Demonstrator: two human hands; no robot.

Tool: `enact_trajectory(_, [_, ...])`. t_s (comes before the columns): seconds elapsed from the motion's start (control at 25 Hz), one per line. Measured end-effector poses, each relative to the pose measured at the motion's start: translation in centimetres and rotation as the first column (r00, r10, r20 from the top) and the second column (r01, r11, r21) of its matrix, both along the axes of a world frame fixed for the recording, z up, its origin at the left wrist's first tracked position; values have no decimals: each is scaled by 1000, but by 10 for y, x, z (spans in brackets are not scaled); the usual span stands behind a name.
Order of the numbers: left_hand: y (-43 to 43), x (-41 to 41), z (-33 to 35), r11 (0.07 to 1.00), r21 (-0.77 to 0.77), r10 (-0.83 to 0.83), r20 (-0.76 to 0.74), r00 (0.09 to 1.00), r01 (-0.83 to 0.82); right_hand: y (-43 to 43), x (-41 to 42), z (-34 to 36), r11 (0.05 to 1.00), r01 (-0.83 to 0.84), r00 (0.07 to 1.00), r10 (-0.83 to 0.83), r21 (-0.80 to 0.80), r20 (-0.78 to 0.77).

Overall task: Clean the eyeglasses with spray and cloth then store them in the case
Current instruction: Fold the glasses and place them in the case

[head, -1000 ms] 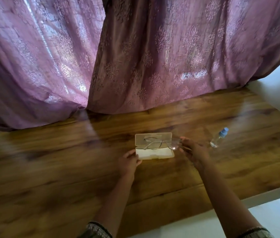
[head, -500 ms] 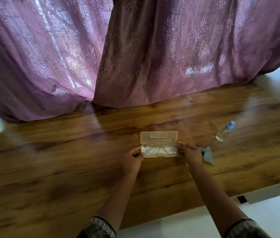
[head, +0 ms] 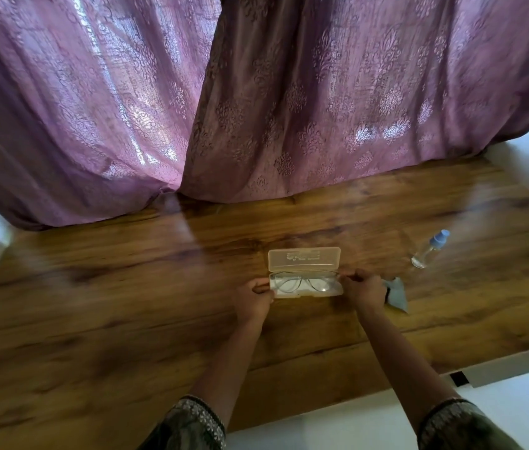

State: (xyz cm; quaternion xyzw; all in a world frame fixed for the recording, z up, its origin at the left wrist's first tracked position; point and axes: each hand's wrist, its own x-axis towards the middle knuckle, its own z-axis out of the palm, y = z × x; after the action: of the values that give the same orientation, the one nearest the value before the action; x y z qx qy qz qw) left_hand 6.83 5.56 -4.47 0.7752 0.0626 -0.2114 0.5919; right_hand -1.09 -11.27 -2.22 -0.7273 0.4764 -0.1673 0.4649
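Both hands pinch case (head: 307, 295) ends: left hand (head: 254, 298), right hand (head: 363, 289). Glasses (head: 302, 284) between them; unseated temples could jam lid (head: 304, 258).

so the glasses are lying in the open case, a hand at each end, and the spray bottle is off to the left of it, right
Not quite: the spray bottle lies to the right of the case, beyond the cloth, as the head view shows. The rest holds: the glasses lie in the open case, with the left hand and right hand at its ends.

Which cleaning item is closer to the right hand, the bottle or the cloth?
The blue-grey cloth: it lies right beside the right hand. The spray bottle sits apart, farther right and back.
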Motion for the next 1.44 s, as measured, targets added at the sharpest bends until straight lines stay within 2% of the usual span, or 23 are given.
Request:
enact_trajectory(0.2, [-1,2,1,999,-20,31,-35,999,-32,-3,-1,-9,1000,-27,1000,27,-7,16])
enact_trajectory(0.44, [-1,5,-4,999,-30,31,-49,998,-33,-1,-3,-14,956,-146,989,138,-256,-47])
enact_trajectory(0.88, [2,6,-1,999,-47,-4,-77,997,0,-4,1,-23,860,-349,934,290,-372,-207])
enact_trajectory(0.96, [2,4,1,999,-25,-27,-12,1000,27,-6,1,-23,856,-354,934,305,-377,-187])
enact_trajectory(1.12, [3,3,0,977,149,-181,208,961,152,-9,1,-22,866,-346,938,311,-361,-153])
enact_trajectory(1.28, [6,8,-2,968,171,-221,227,948,185,-14,-1,-23,879,-350,934,352,-322,-54])
enact_trajectory(1.44, [5,11,-2,989,50,-148,158,976,142,-21,-3,-30,912,-356,930,368,-204,24])
